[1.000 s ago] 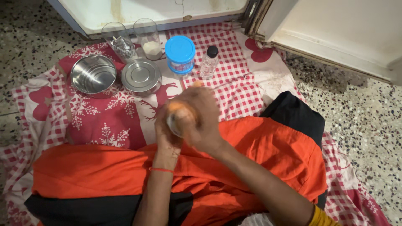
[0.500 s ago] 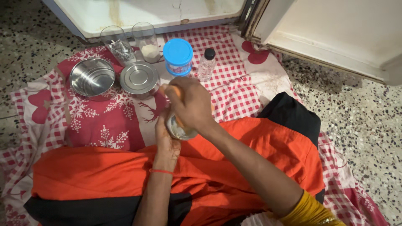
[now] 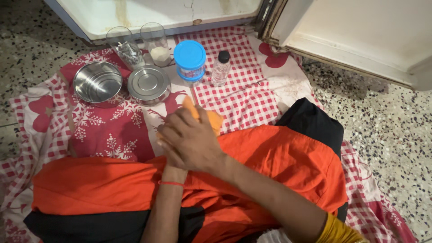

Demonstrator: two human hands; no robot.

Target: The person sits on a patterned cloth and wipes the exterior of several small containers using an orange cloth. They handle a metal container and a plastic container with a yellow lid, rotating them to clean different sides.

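Beneath both hands: red-and-white checked cloth [image 3: 252, 96] with snowflake print, spread over speckled floor [image 3: 387, 121], and orange garment [image 3: 279, 157] across the lap. Beyond the hands, in a row: open steel bowl [image 3: 97, 82], lidded steel tin [image 3: 148, 84], blue-lidded plastic jar [image 3: 190, 60], two glass tumblers [image 3: 155, 43], small clear bottle [image 3: 220, 68] with black cap. At centre: right hand [image 3: 191, 139] pressed over left hand [image 3: 173, 164], together around an orange cloth [image 3: 209, 118]; whatever it wraps is hidden, so the grip underneath cannot be told.
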